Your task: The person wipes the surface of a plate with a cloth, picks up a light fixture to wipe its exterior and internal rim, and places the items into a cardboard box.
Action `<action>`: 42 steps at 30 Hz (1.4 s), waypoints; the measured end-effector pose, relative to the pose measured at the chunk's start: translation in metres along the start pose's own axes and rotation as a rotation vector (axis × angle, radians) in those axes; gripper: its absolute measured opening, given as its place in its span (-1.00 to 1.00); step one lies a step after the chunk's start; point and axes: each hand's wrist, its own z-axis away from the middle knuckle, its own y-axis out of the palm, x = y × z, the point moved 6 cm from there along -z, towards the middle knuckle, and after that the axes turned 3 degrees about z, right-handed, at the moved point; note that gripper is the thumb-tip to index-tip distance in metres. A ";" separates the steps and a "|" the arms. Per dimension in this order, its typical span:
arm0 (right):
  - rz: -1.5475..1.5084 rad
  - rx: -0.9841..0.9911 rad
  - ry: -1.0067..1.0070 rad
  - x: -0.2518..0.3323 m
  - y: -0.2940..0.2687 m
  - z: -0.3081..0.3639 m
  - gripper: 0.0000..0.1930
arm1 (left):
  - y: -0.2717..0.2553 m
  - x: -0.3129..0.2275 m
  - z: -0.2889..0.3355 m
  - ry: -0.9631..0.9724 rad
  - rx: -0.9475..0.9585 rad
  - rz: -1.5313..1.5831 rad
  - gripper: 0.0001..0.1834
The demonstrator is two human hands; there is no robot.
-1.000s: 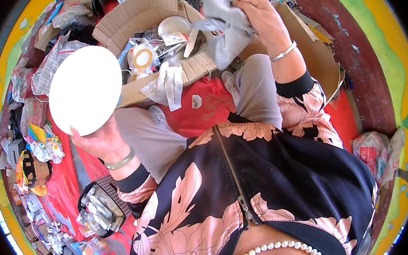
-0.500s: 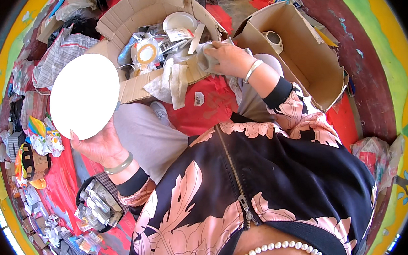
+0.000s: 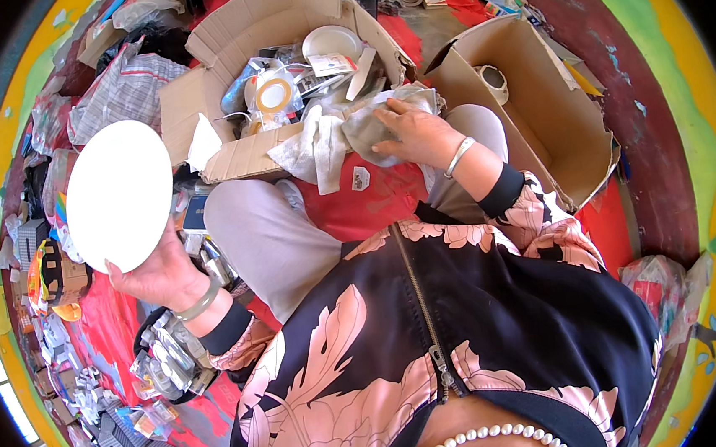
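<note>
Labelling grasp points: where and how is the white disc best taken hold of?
Probably pinch the white disc by its upper right rim, coming in from the right. That stretch is uncovered, while the left hand holds the lower edge. The visible face is broad and plain, with no handle showing, so the thin-looking rim seems the better grip.

Smooth white disc (image 3: 120,197), grey cloth (image 3: 367,129), matt cardboard (image 3: 262,21)

At nine o'clock, the left hand (image 3: 160,277) grips a flat white disc (image 3: 120,196); toward one, the right hand (image 3: 420,137) lies spread over a grey cloth (image 3: 367,130) beside a filled cardboard box (image 3: 243,156).
</note>
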 end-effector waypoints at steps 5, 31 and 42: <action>0.140 -0.313 -0.262 0.055 -0.032 0.001 -0.39 | -0.005 -0.033 0.002 0.132 -0.058 -0.060 -0.08; -1.561 -0.356 -0.433 0.073 -0.126 -0.011 -0.77 | 0.045 0.069 0.050 -0.270 0.161 0.076 -0.18; -0.458 -0.542 -0.686 0.089 -0.099 0.030 -0.83 | 0.088 0.117 0.076 -0.527 0.174 0.081 -0.20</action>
